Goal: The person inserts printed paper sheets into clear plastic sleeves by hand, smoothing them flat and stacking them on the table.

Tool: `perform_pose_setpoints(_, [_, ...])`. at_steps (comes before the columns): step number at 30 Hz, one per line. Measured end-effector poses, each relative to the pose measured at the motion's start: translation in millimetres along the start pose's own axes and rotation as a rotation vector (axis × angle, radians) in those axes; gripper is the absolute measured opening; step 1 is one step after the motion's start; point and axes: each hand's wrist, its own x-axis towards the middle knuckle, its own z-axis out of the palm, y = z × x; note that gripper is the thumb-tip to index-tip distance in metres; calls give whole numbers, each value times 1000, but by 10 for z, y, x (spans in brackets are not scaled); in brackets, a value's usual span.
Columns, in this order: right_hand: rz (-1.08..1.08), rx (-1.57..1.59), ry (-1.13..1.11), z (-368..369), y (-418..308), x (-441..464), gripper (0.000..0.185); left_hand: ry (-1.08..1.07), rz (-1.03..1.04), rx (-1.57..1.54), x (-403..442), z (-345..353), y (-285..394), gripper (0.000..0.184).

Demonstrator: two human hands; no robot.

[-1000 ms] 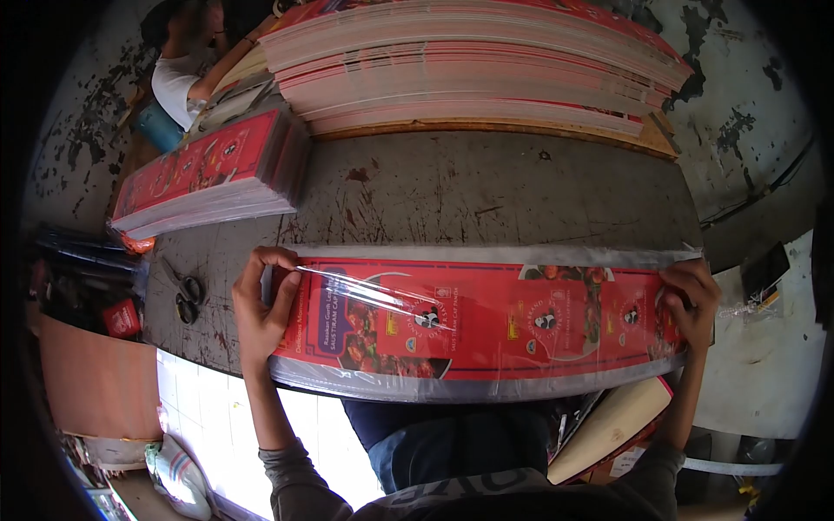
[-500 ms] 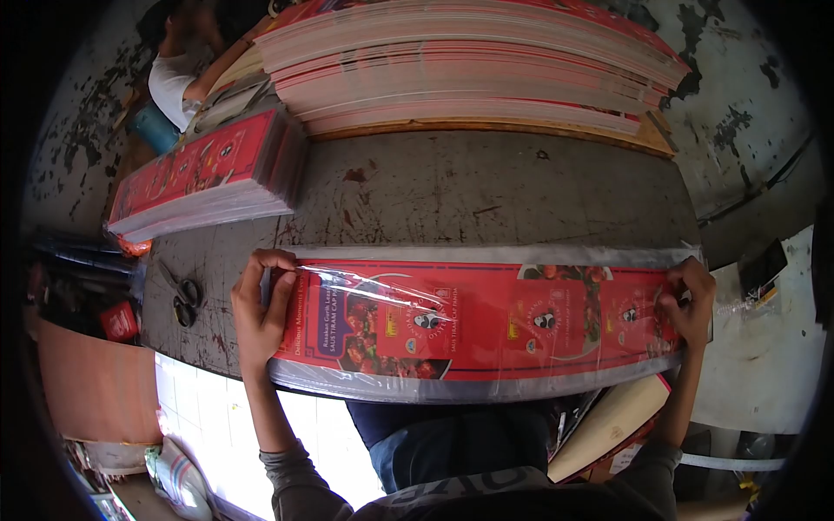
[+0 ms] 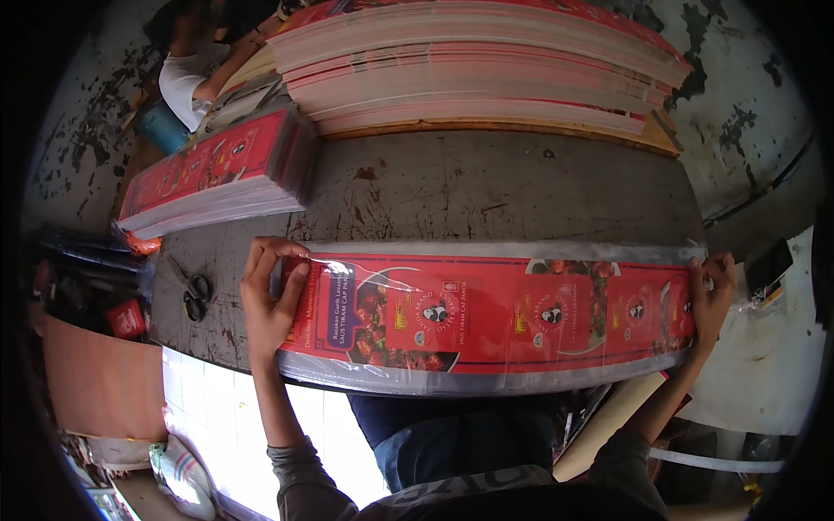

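A long red printed strip (image 3: 486, 326) with panda logos and food pictures lies across the near edge of the table. Clear plastic (image 3: 539, 379) lies over it and shows past its long edges. At the left end, my left hand (image 3: 271, 291) is closed on the strip, its thumb on top and its fingers curled at the far corner. My right hand (image 3: 714, 300) grips the opposite end, with its fingertips partly hidden. What lies beneath the strip cannot be made out.
Black-handled scissors (image 3: 193, 295) lie on the scratched grey table (image 3: 417, 191) to the left. A plastic-wrapped stack of red strips (image 3: 217, 178) sits at the far left. Tall piles of printed sheets (image 3: 478, 78) rest on a board behind. Another person (image 3: 187, 82) is at the back left.
The strip's print looks flatter, with less glare on the plastic. My right hand has shifted slightly outward at the right end. The whole view has moved a little.
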Motion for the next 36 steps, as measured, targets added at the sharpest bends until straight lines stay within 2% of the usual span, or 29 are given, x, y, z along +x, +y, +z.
perform_pose_setpoints(5, [-62,41,-30,26,20,2,21,26,44,-23,-4,29,-41,8])
perform_pose_setpoints(9, [-162,29,-50,48,3,23,20,-3,-3,-48,-14,24,-61,7])
perform_pose_setpoints(14, [-144,34,-98,60,-19,63,20,-44,-56,-94,-8,17,-45,7])
perform_pose_setpoints(18, [-160,21,-127,67,10,88,22,-26,-17,-69,-6,27,-57,7])
perform_pose_setpoints(27, [-162,15,-64,91,24,70,25,-8,-23,-46,-8,24,-29,7])
perform_pose_setpoints(36, [-154,30,-99,88,11,91,26,-15,-36,-36,-4,23,-34,7])
